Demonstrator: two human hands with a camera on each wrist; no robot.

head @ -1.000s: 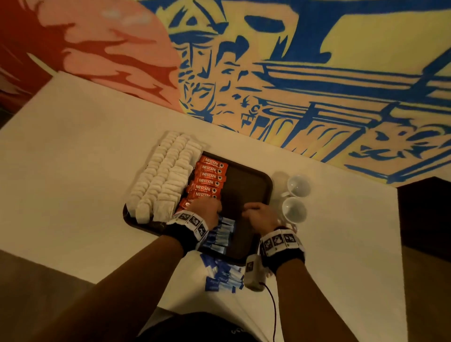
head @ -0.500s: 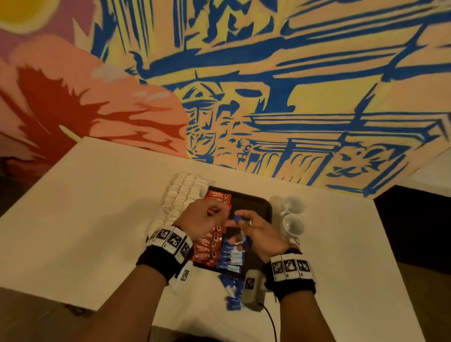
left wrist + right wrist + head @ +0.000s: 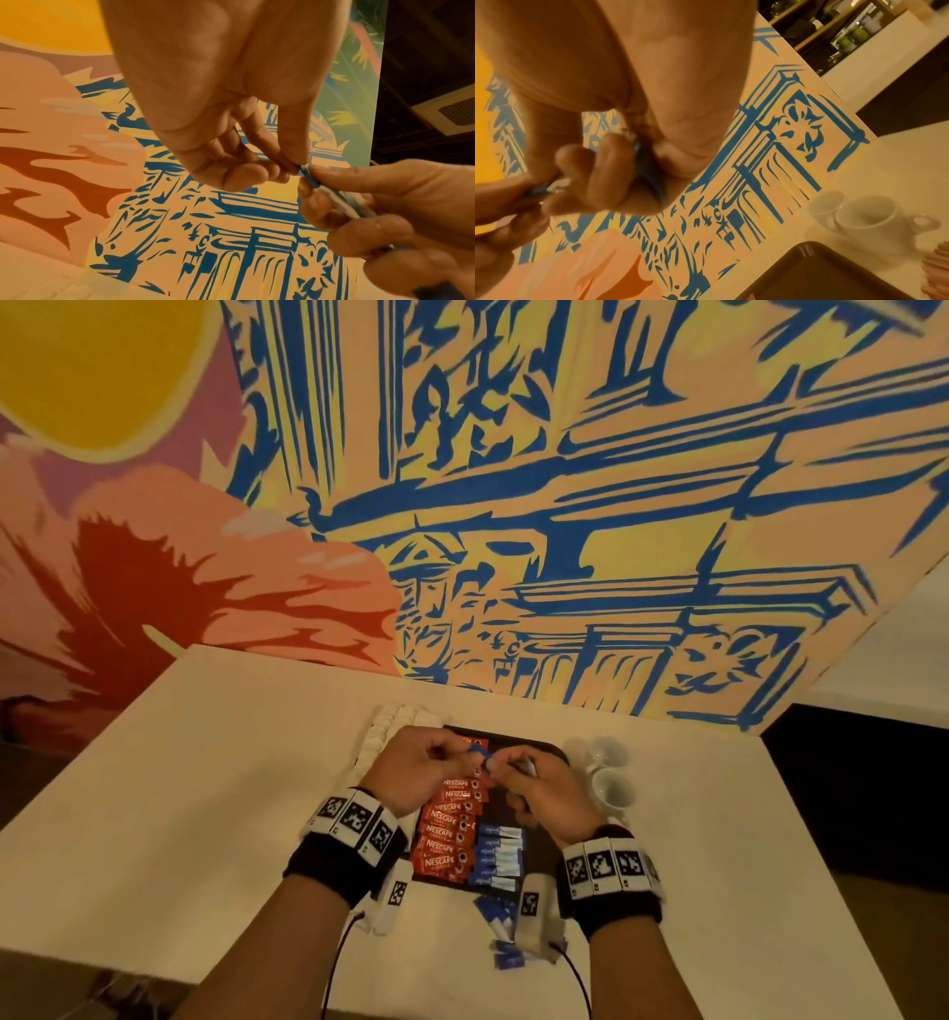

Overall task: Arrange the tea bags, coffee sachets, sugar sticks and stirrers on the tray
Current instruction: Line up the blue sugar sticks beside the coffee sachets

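Both hands raised above tray (image 3: 534, 747), meeting at fingertips. Right hand (image 3: 544, 793) gripping small bundle of blue sugar sticks (image 3: 334, 196); left hand (image 3: 416, 770) pinching bundle's free tip. Bundle's long axis running across, left to right, between hands. Laid row of sticks (image 3: 498, 857) lying below, toward body; open tray space under right hand, so right hand nearer.
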